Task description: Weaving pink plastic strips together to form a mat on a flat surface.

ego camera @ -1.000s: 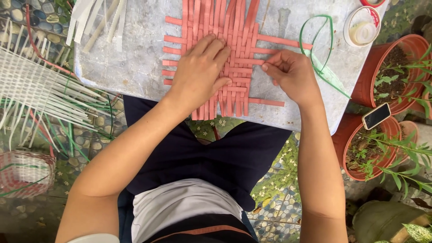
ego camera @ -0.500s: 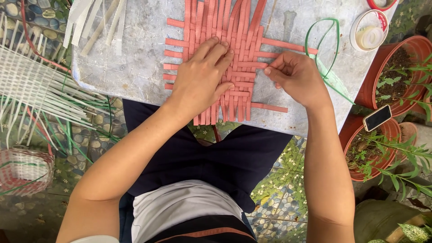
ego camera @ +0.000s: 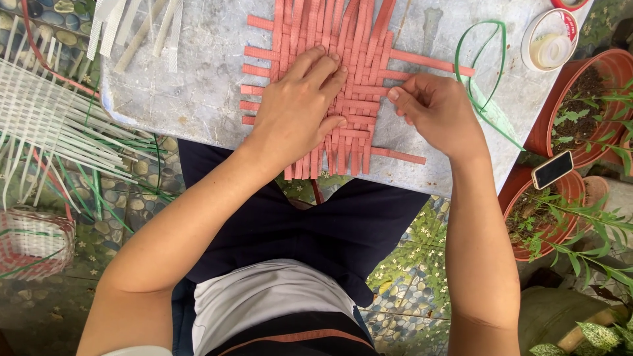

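A woven mat of salmon-pink strips (ego camera: 356,46) lies on a grey stone table (ego camera: 198,86), its loose ends sticking out on all sides. My left hand (ego camera: 297,109) lies flat on the weave, fingers spread, pressing it down. At the mat's right edge my right hand (ego camera: 435,109) pinches a horizontal pink strip (ego camera: 432,64) between thumb and fingertips.
A green strap loop (ego camera: 484,66) and a white tape roll (ego camera: 549,39) lie right of the mat. Loose white strips (ego camera: 132,26) sit top left. A white strip weave (ego camera: 46,125) and small basket (ego camera: 33,240) are at the left. Terracotta plant pots (ego camera: 593,99) and a phone (ego camera: 552,169) stand at the right.
Both hands have stayed on the mat. The view has shifted slightly, and my right hand's fingers have moved a little along the mat's right edge.
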